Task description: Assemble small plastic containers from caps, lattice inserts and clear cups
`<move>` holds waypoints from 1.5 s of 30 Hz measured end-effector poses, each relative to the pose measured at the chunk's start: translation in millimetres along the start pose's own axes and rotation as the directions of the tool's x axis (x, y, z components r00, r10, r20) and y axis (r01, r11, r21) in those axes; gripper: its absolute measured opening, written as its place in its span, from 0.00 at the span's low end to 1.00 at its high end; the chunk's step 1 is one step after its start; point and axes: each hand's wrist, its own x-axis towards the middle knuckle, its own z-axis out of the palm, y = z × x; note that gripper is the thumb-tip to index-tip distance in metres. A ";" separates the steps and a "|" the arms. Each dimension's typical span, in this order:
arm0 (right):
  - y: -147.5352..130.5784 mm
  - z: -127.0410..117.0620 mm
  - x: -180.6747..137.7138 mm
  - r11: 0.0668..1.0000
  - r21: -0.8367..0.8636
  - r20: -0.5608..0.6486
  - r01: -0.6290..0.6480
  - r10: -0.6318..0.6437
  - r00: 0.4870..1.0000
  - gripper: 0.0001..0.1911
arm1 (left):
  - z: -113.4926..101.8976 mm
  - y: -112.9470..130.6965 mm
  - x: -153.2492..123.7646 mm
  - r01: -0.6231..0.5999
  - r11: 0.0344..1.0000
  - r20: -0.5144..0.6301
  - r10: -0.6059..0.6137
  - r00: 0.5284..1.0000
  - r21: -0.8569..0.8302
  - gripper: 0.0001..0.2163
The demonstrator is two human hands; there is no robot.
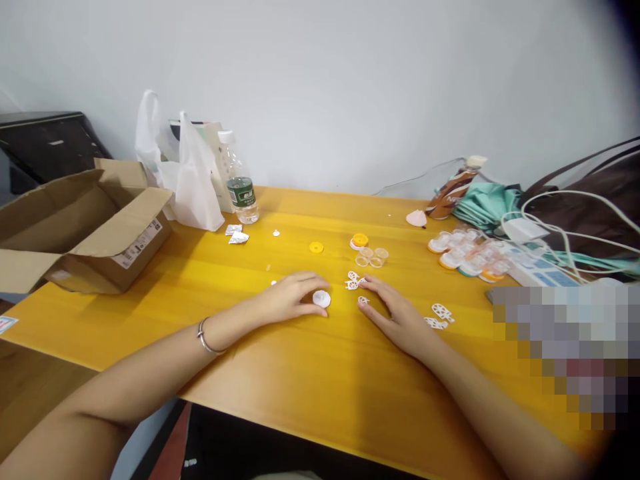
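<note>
My left hand (290,298) rests on the table with its thumb and fingers curved round a small white round disc (321,299). To its right, my right hand (397,313) lies with thumb and index finger apart. Its index fingertip is at a cluster of small white openwork plastic pieces (353,281). By the thumb tip is a single white openwork piece (363,301). More white openwork pieces (442,311) lie to the right of that hand. Beyond the hands are a yellow disc (316,247), an orange-yellow round part (360,239) and several clear round cups (372,257).
An open cardboard box (120,247), a white plastic bag (193,187) and a water bottle (242,190) stand at left. At right are assembled clear-topped round pieces (470,253), a brown drink bottle (453,190), green cloth (487,205), white cables (565,233) and a dark bag (595,193).
</note>
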 end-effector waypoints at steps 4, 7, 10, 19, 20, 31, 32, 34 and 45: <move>0.2 -1.1 -0.3 1.000 -0.010 -0.023 0.019 -0.020 1.000 0.18 | -27.7 -9.6 -5.2 0.088 0.996 -0.170 -0.086 0.982 0.000 0.13; -6.3 -1.2 -2.2 0.995 0.001 -0.087 0.102 -0.101 0.991 0.15 | -55.5 -32.8 -12.3 0.211 0.976 -0.131 -0.204 0.970 0.044 0.11; -22.9 2.4 -4.6 0.978 -0.002 -0.149 0.207 -0.205 0.967 0.12 | -77.5 -55.8 -21.3 0.303 0.952 0.029 -0.305 0.952 0.050 0.08; -60.9 25.3 17.1 0.957 0.090 -0.140 0.276 -0.263 0.955 0.09 | -79.7 -77.1 -27.6 0.408 0.913 0.115 -0.404 0.908 -0.019 0.07; -59.3 26.8 18.2 0.954 0.107 -0.155 0.280 -0.262 0.953 0.09 | -77.5 -79.7 -26.7 0.414 0.910 0.119 -0.408 0.905 -0.028 0.08; -46.4 21.8 16.1 0.949 0.158 -0.164 0.274 -0.249 0.955 0.08 | -74.4 -79.0 -23.4 0.425 0.900 0.059 -0.431 0.900 0.098 0.08; -45.4 21.6 16.4 0.950 0.157 -0.165 0.270 -0.244 0.956 0.08 | -74.4 -77.0 -23.2 0.405 0.904 0.046 -0.414 0.909 0.133 0.08; -43.2 22.3 16.6 0.954 0.149 -0.165 0.258 -0.233 0.958 0.08 | -72.9 -70.3 -22.2 0.359 0.912 0.007 -0.368 0.930 0.196 0.08; -40.8 41.2 20.0 0.969 0.083 -0.069 0.231 -0.226 0.972 0.16 | -5.5 -4.1 -2.4 -0.067 0.987 -0.156 0.090 0.984 0.148 0.08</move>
